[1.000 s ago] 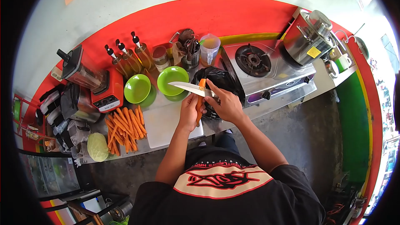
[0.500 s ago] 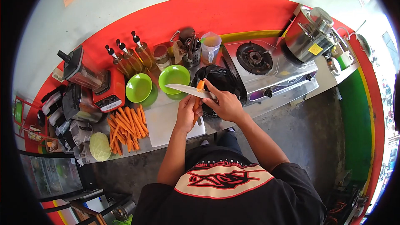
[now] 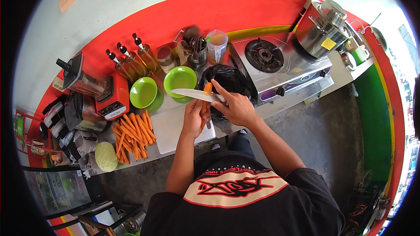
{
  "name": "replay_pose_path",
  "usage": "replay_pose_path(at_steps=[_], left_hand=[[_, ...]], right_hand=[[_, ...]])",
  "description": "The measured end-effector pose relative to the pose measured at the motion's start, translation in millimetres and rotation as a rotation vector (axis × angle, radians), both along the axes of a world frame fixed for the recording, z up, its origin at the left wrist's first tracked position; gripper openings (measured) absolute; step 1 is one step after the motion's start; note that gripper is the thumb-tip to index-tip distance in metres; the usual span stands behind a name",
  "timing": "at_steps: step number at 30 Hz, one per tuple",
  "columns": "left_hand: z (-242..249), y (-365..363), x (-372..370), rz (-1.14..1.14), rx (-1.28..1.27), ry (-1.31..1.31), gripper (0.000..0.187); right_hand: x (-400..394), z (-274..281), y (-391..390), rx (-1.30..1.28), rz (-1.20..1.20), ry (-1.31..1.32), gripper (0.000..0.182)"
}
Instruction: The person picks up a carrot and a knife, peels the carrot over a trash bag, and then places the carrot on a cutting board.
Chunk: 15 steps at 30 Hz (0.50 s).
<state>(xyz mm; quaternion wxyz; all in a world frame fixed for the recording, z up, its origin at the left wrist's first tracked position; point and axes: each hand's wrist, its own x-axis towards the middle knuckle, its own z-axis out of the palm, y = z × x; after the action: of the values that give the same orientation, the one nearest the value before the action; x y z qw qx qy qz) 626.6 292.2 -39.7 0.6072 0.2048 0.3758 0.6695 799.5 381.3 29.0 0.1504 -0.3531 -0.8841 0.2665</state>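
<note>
My left hand is closed around a carrot, which stands tilted with its upper end pointing away from me. In my right hand is a knife, its blade lying across the carrot near the top and pointing left. The right index finger stretches up beside the carrot's tip. Part of the knife's handle is hidden by my fingers. Beneath the hands, a white cutting board lies on the counter, and a black plastic bag sits just beyond them.
Several carrots are piled left of the board, beside a cabbage. Two green bowls stand behind it. A red blender is farther left. To the right is a gas stove with a large metal pot.
The camera view has shifted slightly. Both hands keep nearly the same pose, with the knife blade still against the carrot near its upper end.
</note>
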Motion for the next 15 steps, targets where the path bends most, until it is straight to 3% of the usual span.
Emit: replay_pose_path(at_steps=[13,15], left_hand=[[2,-7,4,0.012,-0.051,0.102,0.025],[-1,-7,3,0.014,-0.059,0.091,0.025]], right_hand=[[-9,-17,-3,0.049,0.039,0.007,0.073],[-10,-26,-5,0.198,0.037,0.111,0.066]])
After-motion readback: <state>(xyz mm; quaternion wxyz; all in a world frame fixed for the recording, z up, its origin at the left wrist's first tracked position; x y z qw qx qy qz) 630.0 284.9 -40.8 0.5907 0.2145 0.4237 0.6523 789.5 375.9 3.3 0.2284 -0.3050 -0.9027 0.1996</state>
